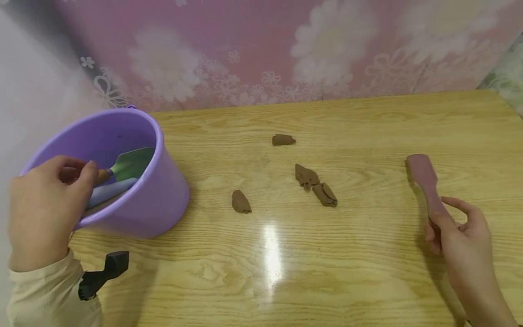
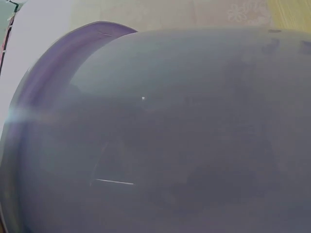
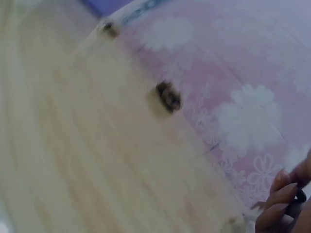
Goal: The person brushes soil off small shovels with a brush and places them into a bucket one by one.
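My left hand (image 1: 49, 200) is over the near-left rim of a purple bucket (image 1: 163, 195), thumb and fingers pinching the brown handle of a small trowel with a green blade (image 1: 132, 163). Beside it in the bucket lies a pale blue handle-like piece (image 1: 110, 191). Grey-purple bucket wall (image 2: 170, 121) fills most of the left wrist view, which hides the left hand. On the right, my right hand (image 1: 470, 240) grips a mauve spatula-like tool (image 1: 422, 170) by its handle, flat end pointing away. The right wrist view shows that hand's curled fingers (image 3: 277, 208) at the lower right corner.
Several brown, clay-like pieces lie on the wooden table (image 1: 229, 272): one at the back (image 1: 283, 140), a touching pair in the middle, one nearer the bucket (image 1: 241, 202). A pink flowered wall covering (image 1: 253, 45) stands behind the table.
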{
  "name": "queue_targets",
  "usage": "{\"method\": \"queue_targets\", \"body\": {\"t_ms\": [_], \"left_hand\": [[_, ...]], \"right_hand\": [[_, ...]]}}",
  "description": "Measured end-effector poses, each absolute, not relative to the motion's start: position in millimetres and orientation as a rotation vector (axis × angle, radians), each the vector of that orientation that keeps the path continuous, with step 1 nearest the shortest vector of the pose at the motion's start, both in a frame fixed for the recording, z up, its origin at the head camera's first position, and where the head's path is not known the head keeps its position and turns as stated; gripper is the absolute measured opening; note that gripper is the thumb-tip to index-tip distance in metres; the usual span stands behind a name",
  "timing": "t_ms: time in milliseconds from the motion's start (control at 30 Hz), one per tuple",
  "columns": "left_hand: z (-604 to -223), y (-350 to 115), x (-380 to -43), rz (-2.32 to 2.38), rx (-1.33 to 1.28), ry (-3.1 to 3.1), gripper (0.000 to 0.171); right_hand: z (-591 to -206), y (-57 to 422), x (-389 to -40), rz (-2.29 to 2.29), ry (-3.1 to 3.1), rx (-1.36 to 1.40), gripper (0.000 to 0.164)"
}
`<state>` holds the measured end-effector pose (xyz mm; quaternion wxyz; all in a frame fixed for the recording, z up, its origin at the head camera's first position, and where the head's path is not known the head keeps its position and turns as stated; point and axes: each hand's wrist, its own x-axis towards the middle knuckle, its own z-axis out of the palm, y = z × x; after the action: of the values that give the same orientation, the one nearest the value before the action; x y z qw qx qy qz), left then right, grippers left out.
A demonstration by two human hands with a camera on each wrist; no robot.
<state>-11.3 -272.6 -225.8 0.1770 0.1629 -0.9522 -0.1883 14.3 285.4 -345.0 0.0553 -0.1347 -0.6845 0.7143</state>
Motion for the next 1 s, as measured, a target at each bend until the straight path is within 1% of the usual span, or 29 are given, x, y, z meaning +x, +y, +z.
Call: {"method": "queue_targets", "body": {"t_ms": [100,200,267,400,533,767,867,1000], "left_hand": [[-225,-271,-12,-0.563,0.478,-2.669,0.039],[-225,-269,-14,-0.580,0.481,-2.594,0.037],[-227,-268,-15,-0.585,0.453,-2.538,0.036],[-228,-269,-15,-0.559,0.408,-2.502,0.035],[-228,-270,-17,-0.566,0.438,-2.531,0.037],[-230,-271,-19,-0.587,0.438,-2.528,0.037],[-231,-270,-19,-0.571,0.389,-2.502,0.035],[-233,-269,-20,-0.575,0.354,-2.462,0.033]], "right_hand": [[-344,282,15,1.762,-2.502,-0.461,0.030],[-343,282,15,1.440,-2.768,-0.448,0.047],[-342,282,14,1.311,-2.841,-0.417,0.057],[-339,282,13,1.072,-2.909,-0.373,0.057],[-337,282,13,0.968,-2.894,-0.374,0.059],[-335,279,11,0.913,-2.887,-0.437,0.070],[-334,278,10,0.904,-2.854,-0.386,0.067],[-336,274,10,0.883,-2.773,-0.252,0.057]]}}
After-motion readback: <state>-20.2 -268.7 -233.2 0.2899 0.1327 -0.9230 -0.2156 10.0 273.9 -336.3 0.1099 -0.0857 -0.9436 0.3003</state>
